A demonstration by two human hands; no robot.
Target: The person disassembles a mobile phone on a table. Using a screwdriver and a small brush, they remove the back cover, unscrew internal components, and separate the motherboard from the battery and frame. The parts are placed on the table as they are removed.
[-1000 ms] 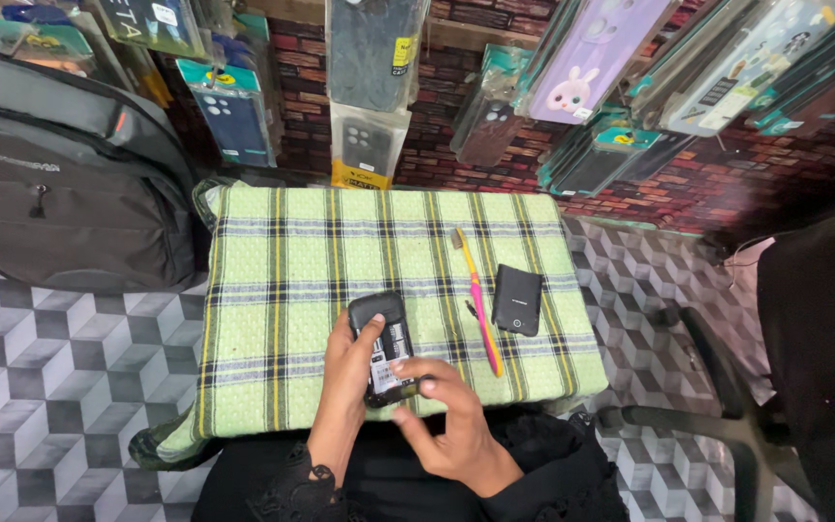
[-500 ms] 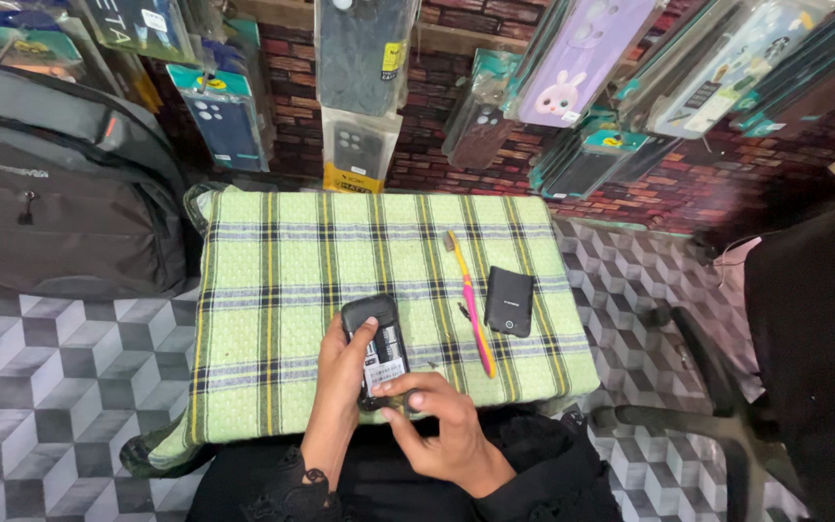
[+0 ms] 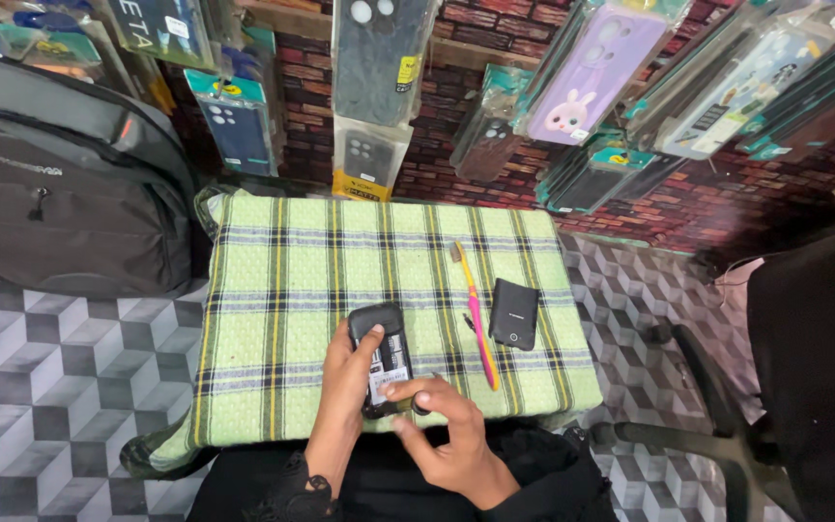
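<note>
I see my left hand (image 3: 345, 387) wrapped around a small black phone (image 3: 379, 353) lying back-up on the surface (image 3: 282, 290), which is covered by a green checked cloth. The fingers (image 3: 371, 336) of that hand curl over the phone's left edge and are closed on it, holding it against the cloth near the front edge. The back of the phone is open, and a pale label shows inside the shell.

My right hand (image 3: 446, 435) comes in from below and to the right. Its thumb and forefinger are pinched together at the phone's lower end, touching it; whether they grip a small part there I cannot tell, since the fingertips hide the spot.

Just right of the phone lies a toothbrush (image 3: 475, 314) with a pink and yellow handle, running lengthwise across the cloth. Beside it, further right, sits a flat black cover (image 3: 514, 314), apart from both hands.

A grey backpack (image 3: 60, 184) leans at the left on the tiled floor (image 3: 41, 387). Packaged phone cases (image 3: 379, 58) hang on the brick wall beyond the surface, and a dark chair (image 3: 804, 367) stands at the right.
</note>
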